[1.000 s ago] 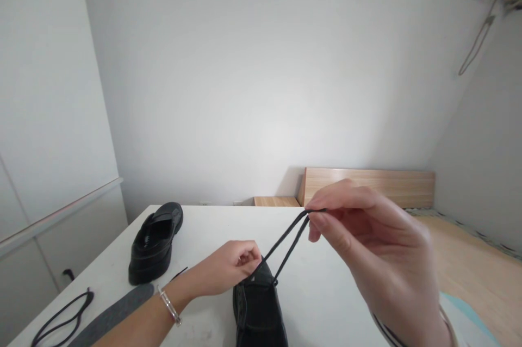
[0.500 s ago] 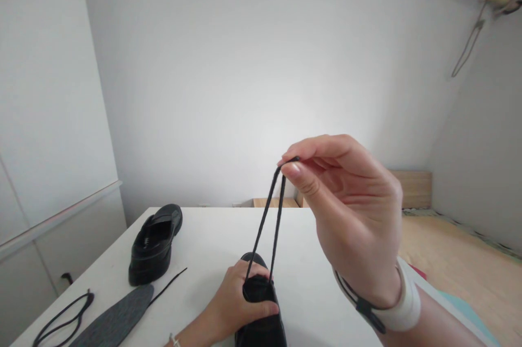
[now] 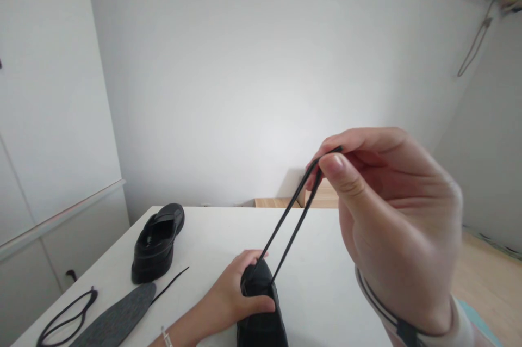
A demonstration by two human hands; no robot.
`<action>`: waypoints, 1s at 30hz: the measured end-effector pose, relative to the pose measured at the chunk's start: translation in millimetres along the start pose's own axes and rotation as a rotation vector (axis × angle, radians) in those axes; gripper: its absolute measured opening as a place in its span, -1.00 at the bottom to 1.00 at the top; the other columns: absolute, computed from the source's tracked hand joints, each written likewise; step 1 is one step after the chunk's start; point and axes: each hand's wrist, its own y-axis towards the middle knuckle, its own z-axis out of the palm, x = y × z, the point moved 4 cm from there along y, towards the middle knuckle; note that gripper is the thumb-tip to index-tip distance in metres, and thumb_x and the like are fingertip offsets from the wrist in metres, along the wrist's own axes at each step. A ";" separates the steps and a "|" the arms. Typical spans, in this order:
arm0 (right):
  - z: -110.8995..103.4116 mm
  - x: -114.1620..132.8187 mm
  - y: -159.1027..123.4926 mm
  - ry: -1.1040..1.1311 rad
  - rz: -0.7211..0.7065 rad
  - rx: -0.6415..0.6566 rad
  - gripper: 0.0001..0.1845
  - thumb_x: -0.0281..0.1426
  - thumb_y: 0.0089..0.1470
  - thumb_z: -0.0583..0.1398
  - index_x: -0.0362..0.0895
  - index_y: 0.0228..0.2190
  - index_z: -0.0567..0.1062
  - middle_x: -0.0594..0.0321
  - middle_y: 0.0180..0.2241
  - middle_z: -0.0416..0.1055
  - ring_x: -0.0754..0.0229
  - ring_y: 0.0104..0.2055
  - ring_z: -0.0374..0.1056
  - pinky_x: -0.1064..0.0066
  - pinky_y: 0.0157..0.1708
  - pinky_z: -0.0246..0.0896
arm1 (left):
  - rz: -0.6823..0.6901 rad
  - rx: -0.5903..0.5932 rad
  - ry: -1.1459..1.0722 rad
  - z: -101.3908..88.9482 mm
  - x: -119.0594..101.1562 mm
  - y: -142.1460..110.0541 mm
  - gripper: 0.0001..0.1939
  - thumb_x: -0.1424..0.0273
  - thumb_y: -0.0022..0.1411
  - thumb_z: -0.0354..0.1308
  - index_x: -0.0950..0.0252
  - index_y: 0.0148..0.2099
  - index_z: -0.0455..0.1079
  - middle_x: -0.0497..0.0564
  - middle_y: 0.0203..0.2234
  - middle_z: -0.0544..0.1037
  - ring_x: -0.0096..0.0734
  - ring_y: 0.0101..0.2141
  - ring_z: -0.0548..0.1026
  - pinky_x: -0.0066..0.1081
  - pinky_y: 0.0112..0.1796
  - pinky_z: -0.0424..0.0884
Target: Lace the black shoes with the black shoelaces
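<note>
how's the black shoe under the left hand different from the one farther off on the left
The near shoe has a lace in it, pulled up by the right hand; the far shoe shows none. The left hand grips the near shoe, while nobody touches the far shoe. The near shoe is cut off by the picture's bottom edge; the far shoe shows whole. Both are black, toes pointing away.

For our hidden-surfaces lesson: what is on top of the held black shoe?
The left hand lies partly over the black shoe; two lace strands rise from the shoe to the right hand. The surface under the left hand is hidden.
</note>
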 end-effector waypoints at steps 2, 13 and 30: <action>-7.0 -9.1 1.0 0.007 0.052 0.008 -0.83 -0.61 0.15 0.29 -0.09 -0.30 0.57 0.37 -0.32 0.50 0.34 -0.35 0.43 0.54 -0.37 0.42 | 0.176 -0.262 -0.034 -26.3 -38.4 -8.7 -0.54 0.27 0.05 0.42 0.21 -0.02 0.42 0.04 -0.12 0.55 -0.18 -0.06 0.48 -0.27 0.00 0.38; 1.4 -4.5 -8.9 -0.009 0.099 0.011 -0.81 -0.62 0.12 0.29 -0.08 -0.33 0.56 0.40 -0.34 0.51 0.37 -0.33 0.45 0.62 -0.34 0.42 | 0.693 -0.435 0.137 -53.8 -199.8 -10.5 -0.90 0.50 0.29 0.23 0.33 -0.30 0.55 -0.09 -0.50 0.55 -0.52 -0.46 0.48 -0.56 -0.37 0.38; -179.3 -114.8 -96.9 0.055 0.600 -0.498 -0.73 -0.25 -0.03 0.45 -0.18 -0.40 0.58 0.38 -0.51 0.24 0.43 -0.56 -0.01 0.72 -0.66 0.08 | 0.067 -0.694 -0.582 -172.7 4.5 -35.2 -0.72 0.14 0.33 0.18 0.26 -0.24 0.50 -0.16 -0.61 0.08 -0.58 -0.62 0.03 -0.61 -0.68 0.13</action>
